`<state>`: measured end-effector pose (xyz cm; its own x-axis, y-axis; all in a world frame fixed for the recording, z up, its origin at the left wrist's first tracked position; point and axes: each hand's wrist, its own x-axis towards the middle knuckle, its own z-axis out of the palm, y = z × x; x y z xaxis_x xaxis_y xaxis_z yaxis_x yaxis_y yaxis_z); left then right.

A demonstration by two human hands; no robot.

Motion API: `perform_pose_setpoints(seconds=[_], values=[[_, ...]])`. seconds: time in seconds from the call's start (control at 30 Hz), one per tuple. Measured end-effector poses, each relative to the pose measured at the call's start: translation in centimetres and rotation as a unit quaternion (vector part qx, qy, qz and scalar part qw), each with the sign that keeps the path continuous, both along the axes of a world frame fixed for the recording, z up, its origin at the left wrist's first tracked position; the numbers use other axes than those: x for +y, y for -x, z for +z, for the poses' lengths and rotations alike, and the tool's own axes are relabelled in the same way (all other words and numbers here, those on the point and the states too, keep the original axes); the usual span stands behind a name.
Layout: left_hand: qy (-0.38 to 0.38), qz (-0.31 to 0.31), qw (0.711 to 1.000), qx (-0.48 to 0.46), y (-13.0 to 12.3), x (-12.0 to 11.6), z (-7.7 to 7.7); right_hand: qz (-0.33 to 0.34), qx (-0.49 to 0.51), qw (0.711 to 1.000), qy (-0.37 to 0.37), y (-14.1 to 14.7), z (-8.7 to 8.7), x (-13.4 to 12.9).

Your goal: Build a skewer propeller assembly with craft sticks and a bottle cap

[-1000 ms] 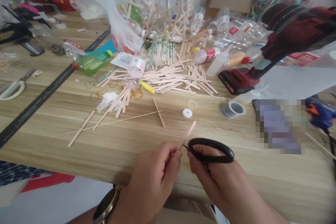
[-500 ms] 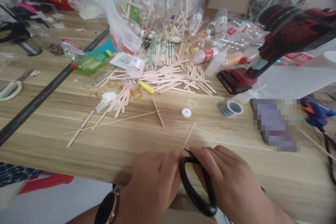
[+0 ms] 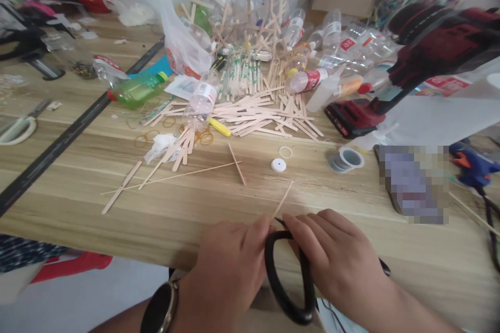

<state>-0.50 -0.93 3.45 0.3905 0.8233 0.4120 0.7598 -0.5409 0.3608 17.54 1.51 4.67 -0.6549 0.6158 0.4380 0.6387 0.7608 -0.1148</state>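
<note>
My left hand point(image 3: 230, 265), a watch on its wrist, is closed at the table's front edge and pinches a thin wooden stick point(image 3: 283, 199) that points up and away. Black-handled scissors point(image 3: 299, 316) are in my right hand point(image 3: 338, 255), its fingers wrapped around them. One large handle loop hangs between the hands. A dark pointed tip of the scissors lies close to the stick beside my left fingertips; whether it touches is hard to tell. Beyond the hands lie a white bottle cap point(image 3: 278, 165) with a small hole and a pale ring point(image 3: 285, 152).
Wooden craft sticks point(image 3: 253, 117) are heaped mid-table, with plastic bottles behind. A bottle point(image 3: 203, 99) lies with sticks at its near end. To the right are a wire spool point(image 3: 347, 159), a phone point(image 3: 414, 184), a red power tool point(image 3: 359, 114) and a blue glue gun point(image 3: 471, 164). White-handled scissors point(image 3: 23, 127) lie left.
The scissors' handle loop has tilted and shifted slightly left, and my right hand has turned a little. The stick stays in my left fingers. The whole view has shifted slightly.
</note>
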Motion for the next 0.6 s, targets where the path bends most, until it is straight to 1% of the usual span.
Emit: perform_pose_setpoints(seconds=[0.03, 0.07, 0.1, 0.13, 0.17, 0.2, 0.23, 0.27, 0.3, 0.33, 0.37, 0.4, 0.43, 0.47, 0.5, 0.53, 0.57, 0.6], values=[[-0.021, 0.006, 1.0, 0.017, 0.01, -0.04, 0.0, -0.015, 0.028, 0.997, 0.072, 0.17, 0.19, 0.07], [-0.056, 0.007, 0.998, 0.034, 0.04, -0.07, -0.02, -0.03, 0.058, 0.982, 0.177, 0.38, 0.45, 0.12], [-0.09, 0.001, 0.995, 0.049, 0.08, -0.1, -0.06, -0.044, 0.082, 0.951, 0.296, 0.58, 0.71, 0.15], [-0.116, -0.006, 0.991, 0.062, 0.12, -0.11, -0.08, -0.053, 0.094, 0.911, 0.399, 0.73, 0.92, 0.15], [-0.131, -0.011, 0.989, 0.071, 0.15, -0.09, -0.08, -0.06, 0.099, 0.882, 0.457, 0.79, 1.04, 0.13], [-0.131, -0.013, 0.989, 0.07, 0.15, -0.05, -0.04, -0.064, 0.098, 0.88, 0.461, 0.74, 1.05, 0.09], [-0.118, -0.01, 0.991, 0.062, 0.13, 0.01, 0.02, -0.062, 0.094, 0.906, 0.408, 0.6, 0.94, 0.05], [-0.093, -0.007, 0.995, 0.046, 0.09, 0.08, 0.1, -0.055, 0.084, 0.943, 0.317, 0.39, 0.74, 0.02], [-0.064, -0.003, 0.998, 0.029, 0.04, 0.16, 0.19, -0.039, 0.068, 0.974, 0.211, 0.18, 0.52, 0.01], [-0.037, 0.003, 0.999, 0.016, -0.02, 0.22, 0.27, -0.022, 0.048, 0.991, 0.125, 0.01, 0.32, 0.03], [-0.022, 0.009, 1.0, 0.012, -0.06, 0.27, 0.32, -0.012, 0.037, 0.996, 0.078, -0.08, 0.18, 0.08], [-0.026, 0.013, 0.999, 0.017, -0.06, 0.3, 0.34, -0.018, 0.037, 0.995, 0.089, -0.05, 0.15, 0.15], [-0.045, 0.013, 0.998, 0.031, -0.03, 0.32, 0.33, -0.035, 0.049, 0.986, 0.155, 0.07, 0.21, 0.25], [-0.071, 0.008, 0.996, 0.051, 0.03, 0.32, 0.29, -0.055, 0.067, 0.962, 0.258, 0.26, 0.34, 0.36], [-0.099, -0.001, 0.993, 0.069, 0.11, 0.33, 0.24, -0.071, 0.084, 0.92, 0.376, 0.46, 0.49, 0.46], [-0.117, -0.017, 0.99, 0.083, 0.2, 0.33, 0.19, -0.077, 0.096, 0.876, 0.467, 0.63, 0.61, 0.55], [-0.124, -0.027, 0.988, 0.09, 0.27, 0.34, 0.15, -0.08, 0.101, 0.85, 0.51, 0.71, 0.66, 0.61], [-0.119, -0.028, 0.989, 0.088, 0.32, 0.35, 0.12, -0.083, 0.102, 0.86, 0.493, 0.71, 0.62, 0.64]])
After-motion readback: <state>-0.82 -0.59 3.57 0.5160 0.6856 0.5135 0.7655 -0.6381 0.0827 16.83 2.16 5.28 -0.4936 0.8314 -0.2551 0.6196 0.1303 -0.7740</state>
